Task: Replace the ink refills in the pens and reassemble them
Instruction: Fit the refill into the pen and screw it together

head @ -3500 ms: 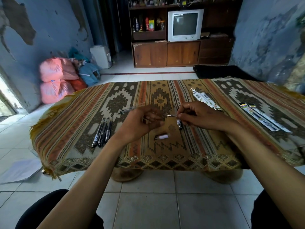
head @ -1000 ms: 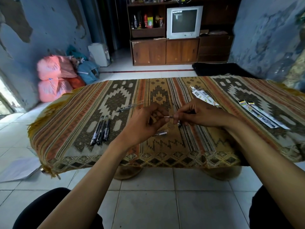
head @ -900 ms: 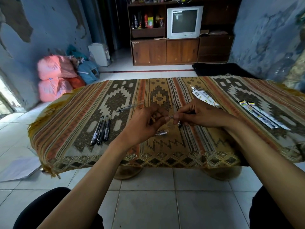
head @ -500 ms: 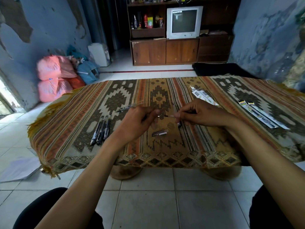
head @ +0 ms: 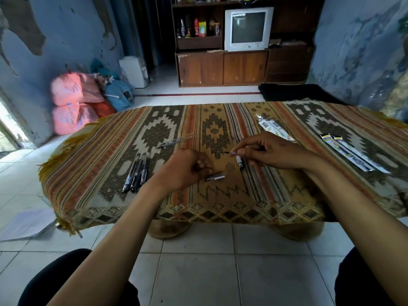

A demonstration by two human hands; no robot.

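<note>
We see our right hand (head: pixel 271 151) pinching a thin refill (head: pixel 225 153) over the patterned cloth (head: pixel 106 173); our left hand (head: pixel 185 171) curled, contents unclear | pen piece (head: pixel 214 177) just beside the left hand; three pens (head: pixel 136 171) further left; refill packets (head: pixel 348 155) far right on the cloth

One head-worn wide-angle view looks forward and down, close over the worktop (head: pixel 114 173), with the room's far wall beyond.
</note>
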